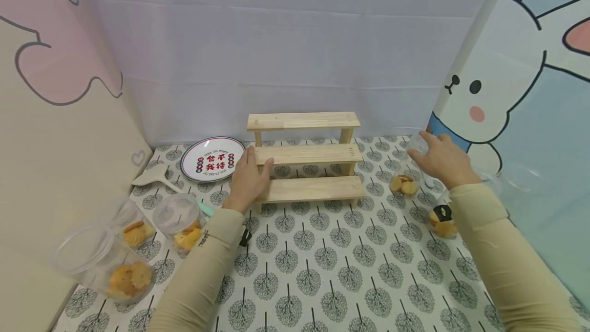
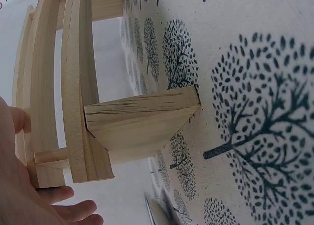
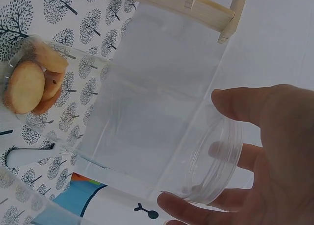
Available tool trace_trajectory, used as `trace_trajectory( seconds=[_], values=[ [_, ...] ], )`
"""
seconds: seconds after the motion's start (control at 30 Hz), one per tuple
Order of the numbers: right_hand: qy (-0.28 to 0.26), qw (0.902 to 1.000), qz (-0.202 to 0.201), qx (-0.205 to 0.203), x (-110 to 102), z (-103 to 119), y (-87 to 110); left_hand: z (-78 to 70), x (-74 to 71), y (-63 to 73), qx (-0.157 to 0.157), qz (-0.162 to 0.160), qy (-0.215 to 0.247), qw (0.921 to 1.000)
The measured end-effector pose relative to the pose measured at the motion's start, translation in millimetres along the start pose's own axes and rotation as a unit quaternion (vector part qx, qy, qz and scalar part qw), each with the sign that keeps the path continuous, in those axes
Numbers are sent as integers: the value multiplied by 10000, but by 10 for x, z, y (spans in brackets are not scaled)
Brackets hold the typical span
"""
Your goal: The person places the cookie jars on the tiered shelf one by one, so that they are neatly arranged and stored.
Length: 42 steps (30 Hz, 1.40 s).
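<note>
A three-step wooden display shelf [image 1: 309, 153] stands at the middle of the table. My left hand [image 1: 249, 181] holds the left end of its middle step, thumb at the front and the other fingers at the board's end; in the left wrist view the left hand [image 2: 22, 186] is partly cut off. On the right, my right hand [image 1: 440, 160] grips the top of a clear plastic jar [image 1: 405, 184]. In the right wrist view, thumb and fingers lie around its clear lid [image 3: 216, 161], and several round biscuits [image 3: 37, 80] rest at the jar's bottom.
Clear jars of biscuits stand at the left, including a front jar [image 1: 129, 281] and a jar near my forearm [image 1: 184, 224]. A patterned plate [image 1: 213, 159] and a white spatula [image 1: 154, 174] lie behind them. Another biscuit jar [image 1: 443, 224] stands beside my right forearm. Printed cloth walls enclose the table.
</note>
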State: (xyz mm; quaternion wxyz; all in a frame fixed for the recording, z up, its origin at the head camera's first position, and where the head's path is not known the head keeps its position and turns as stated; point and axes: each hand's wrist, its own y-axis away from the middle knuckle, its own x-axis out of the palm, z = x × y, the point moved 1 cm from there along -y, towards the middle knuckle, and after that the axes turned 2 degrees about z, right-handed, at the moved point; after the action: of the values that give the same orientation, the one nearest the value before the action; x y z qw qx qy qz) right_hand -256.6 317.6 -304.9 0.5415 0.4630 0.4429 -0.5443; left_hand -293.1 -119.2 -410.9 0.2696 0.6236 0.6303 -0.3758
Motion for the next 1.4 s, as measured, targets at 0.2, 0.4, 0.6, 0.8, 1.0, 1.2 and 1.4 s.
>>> trace_trajectory(
  seconds=[0.2,0.4,0.6,0.8,1.0,1.2,1.4],
  values=[
    [-20,10000,40,6,-16,0,3,-4,13,-7,-4,-27,46,10000],
    [-110,9999,17,58,-11,-14,-10,-21,20,-8,-32,-34,98,9999],
    [-99,9999,-99,-10,-50,2,2,-35,25,6,-49,-54,136,9999],
    [-38,9990,-423,-124,-203,108,14,-35,34,1,-24,-94,148,9998],
    [-143,9973,-680,-215,-388,261,-23,-31,39,1,-29,-95,161,9998],
    [-213,9934,-1008,-505,-641,492,-94,13,30,1,-62,-125,164,9998],
    [-337,9896,-1212,-693,-849,803,-170,43,28,-16,-115,-147,206,9996]
  ],
)
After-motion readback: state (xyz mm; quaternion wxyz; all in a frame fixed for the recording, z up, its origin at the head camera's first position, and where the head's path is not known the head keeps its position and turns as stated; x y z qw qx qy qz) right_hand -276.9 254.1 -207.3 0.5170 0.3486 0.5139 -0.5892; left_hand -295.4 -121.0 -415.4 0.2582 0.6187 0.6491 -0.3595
